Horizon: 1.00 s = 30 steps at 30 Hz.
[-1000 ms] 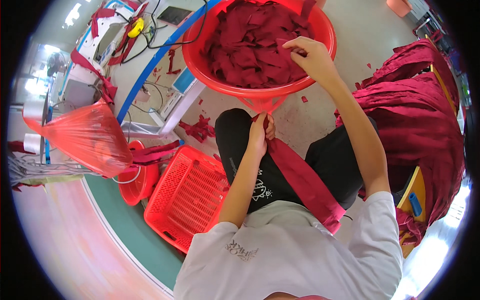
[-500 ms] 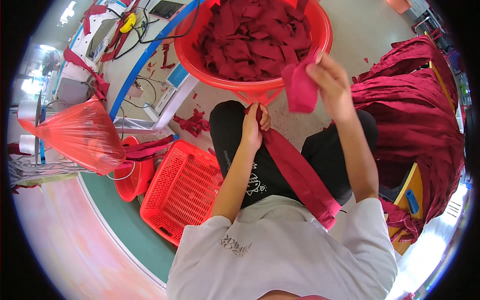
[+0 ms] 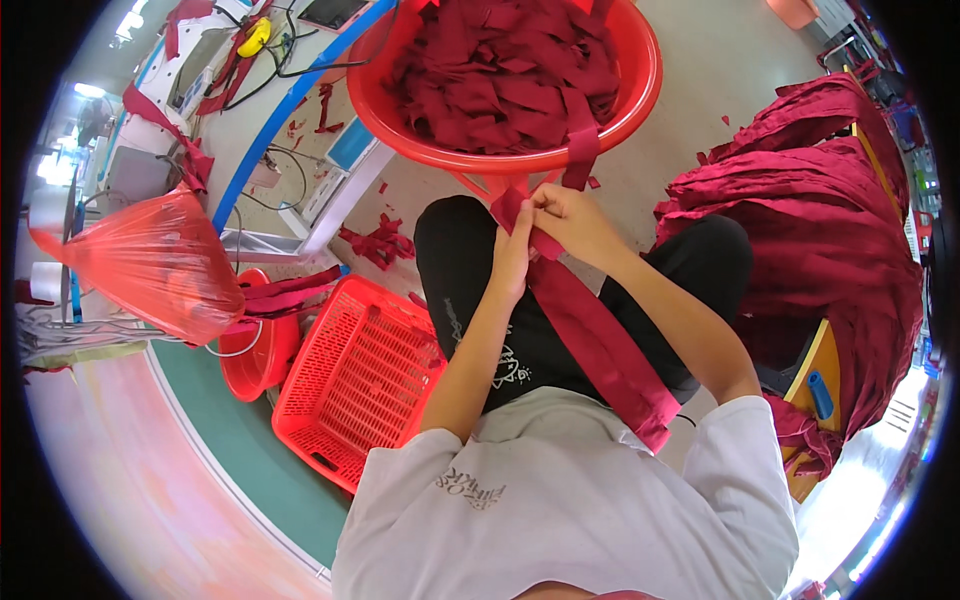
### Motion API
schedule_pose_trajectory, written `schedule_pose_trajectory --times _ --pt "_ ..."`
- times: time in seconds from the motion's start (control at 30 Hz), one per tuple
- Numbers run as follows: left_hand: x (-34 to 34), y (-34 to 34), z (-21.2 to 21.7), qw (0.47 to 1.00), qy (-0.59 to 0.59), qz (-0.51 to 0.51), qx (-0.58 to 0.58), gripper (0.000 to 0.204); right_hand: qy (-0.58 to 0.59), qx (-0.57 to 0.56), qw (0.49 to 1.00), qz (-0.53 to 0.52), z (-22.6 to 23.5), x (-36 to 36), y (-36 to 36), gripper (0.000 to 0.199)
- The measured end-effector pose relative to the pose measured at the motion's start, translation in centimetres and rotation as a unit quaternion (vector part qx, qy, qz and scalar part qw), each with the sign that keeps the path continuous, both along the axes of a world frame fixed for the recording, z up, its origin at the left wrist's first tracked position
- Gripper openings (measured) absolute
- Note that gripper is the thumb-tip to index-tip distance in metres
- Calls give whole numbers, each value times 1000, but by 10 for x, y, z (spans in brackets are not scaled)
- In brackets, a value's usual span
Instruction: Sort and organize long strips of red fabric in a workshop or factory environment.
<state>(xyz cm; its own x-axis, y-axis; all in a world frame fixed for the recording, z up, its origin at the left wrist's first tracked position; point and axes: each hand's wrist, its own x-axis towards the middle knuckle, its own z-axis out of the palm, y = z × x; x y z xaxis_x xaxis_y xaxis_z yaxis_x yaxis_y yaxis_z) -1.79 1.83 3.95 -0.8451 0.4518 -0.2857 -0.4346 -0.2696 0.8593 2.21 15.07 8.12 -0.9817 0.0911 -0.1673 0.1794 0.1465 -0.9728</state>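
Note:
A long dark red fabric strip [image 3: 605,340] runs from my hands across my lap toward my right hip. My left hand [image 3: 513,250] is closed around its upper end, between my knees. Right beside it, my right hand [image 3: 572,222] pinches dark red fabric, its fingertips meeting those of the left hand. A folded bit of fabric shows between the two hands, and I cannot tell where one piece ends and another starts. Just beyond the hands, another strip [image 3: 580,150] hangs over the rim of a round red tub [image 3: 450,158] heaped with cut fabric pieces [image 3: 500,80].
On the right, a large pile of dark red fabric [image 3: 800,240] drapes over a yellow board [image 3: 812,370]. To the left are a red plastic basket [image 3: 350,390], a red bucket [image 3: 250,365], a hanging red plastic bag [image 3: 155,265] and a blue-edged table [image 3: 290,105] with cables.
My right hand has come down and left from beside the tub, bringing its fabric piece to my left hand. A strip now hangs over the tub's rim. My left hand has barely moved.

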Motion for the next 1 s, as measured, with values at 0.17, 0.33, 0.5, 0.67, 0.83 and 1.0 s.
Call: schedule_pose_trajectory --times 0.17,0.33,0.5,0.67,0.83,1.0 --pt "-9 -11 22 989 -119 3 91 39 -31 -10 998 50 13 2 -10 26" --pt "-11 -14 13 992 -113 -3 63 32 57 36 997 41 7 0 -15 26" --pt "-7 -12 17 991 -108 29 77 19 8 50 998 32 10 2 -15 27" --pt "-7 -15 24 993 -84 -17 82 25 49 31 998 -5 17 5 -23 32" --pt "-11 -16 11 989 -112 -33 91 33 93 50 994 -41 9 8 -29 35" --pt "-13 -18 11 982 -138 -71 110 37 68 4 997 -36 14 6 -28 38"
